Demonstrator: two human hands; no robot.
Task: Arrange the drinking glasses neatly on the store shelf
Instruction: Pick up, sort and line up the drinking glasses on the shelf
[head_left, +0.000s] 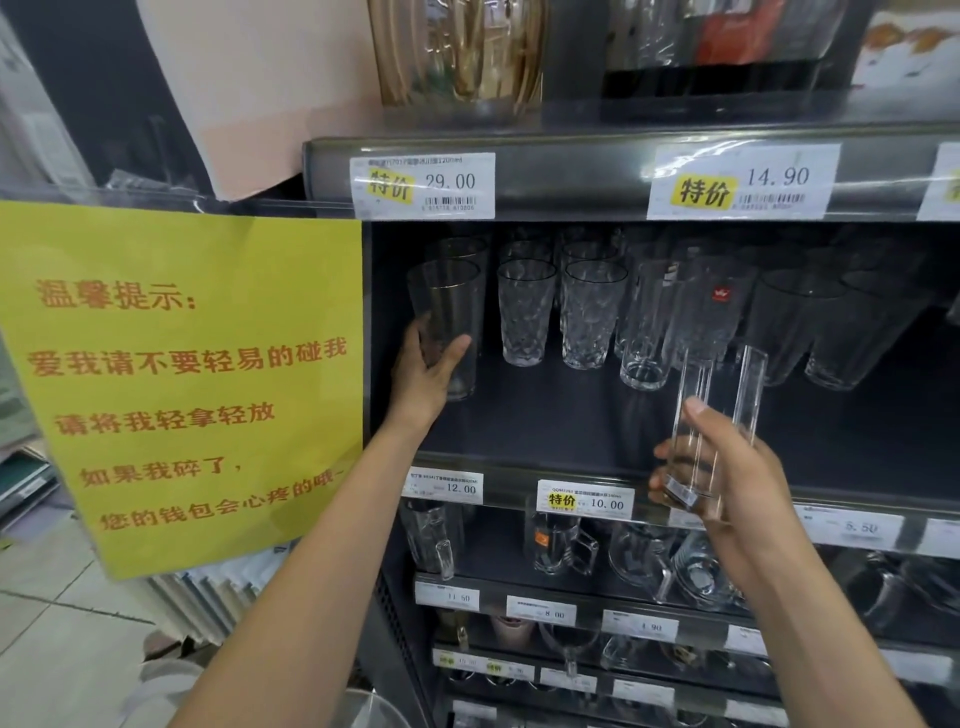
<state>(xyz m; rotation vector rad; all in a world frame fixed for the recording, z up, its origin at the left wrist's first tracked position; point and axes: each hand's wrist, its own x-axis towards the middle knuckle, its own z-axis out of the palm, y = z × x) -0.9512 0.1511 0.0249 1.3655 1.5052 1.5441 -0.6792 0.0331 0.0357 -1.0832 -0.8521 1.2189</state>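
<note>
On the dark middle shelf (530, 415) stand several clear drinking glasses. My left hand (427, 371) grips a tall gold-rimmed glass (445, 306) at the shelf's far left, fingers wrapped round its lower half. Right of it stand two rows of diamond-patterned tumblers (524, 312), then tall plain glasses (649, 327) and one glass with a red sticker (719, 306). My right hand (727, 470) holds two slim, straight glasses (719, 410) by their bases, in front of the shelf edge and tilted slightly right.
A yellow notice (176, 374) hangs left of the shelf. Price tags (584, 500) line the shelf edges. Glass mugs (561, 545) and jugs fill the shelves below; a gold-striped vase (457, 52) stands on the shelf above. Dark ribbed tumblers (831, 332) crowd the right.
</note>
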